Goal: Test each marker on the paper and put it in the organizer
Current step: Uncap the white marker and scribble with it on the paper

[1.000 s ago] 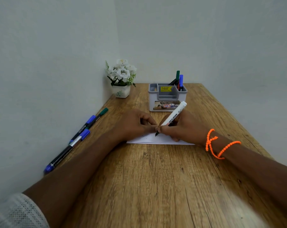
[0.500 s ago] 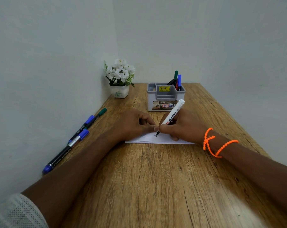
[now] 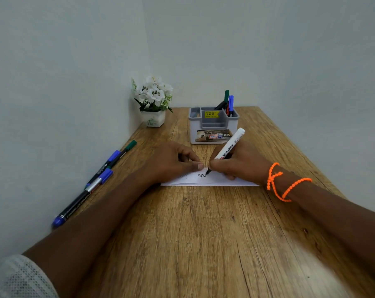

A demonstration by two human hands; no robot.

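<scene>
- Three markers [image 3: 96,179] lie along the table's [image 3: 203,233] left edge.
- Left hand [image 3: 171,162] presses fingers-down on the paper [image 3: 216,180].
- Right hand [image 3: 240,162] grips a white marker [image 3: 227,150], tip touching a squiggle [image 3: 202,175].
- Organizer [image 3: 213,125] behind holds markers.

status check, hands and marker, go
Right hand gripping white marker, tip on paper, squiggle drawn. Left hand pinning paper. Organizer straight ahead, path clear.
</scene>
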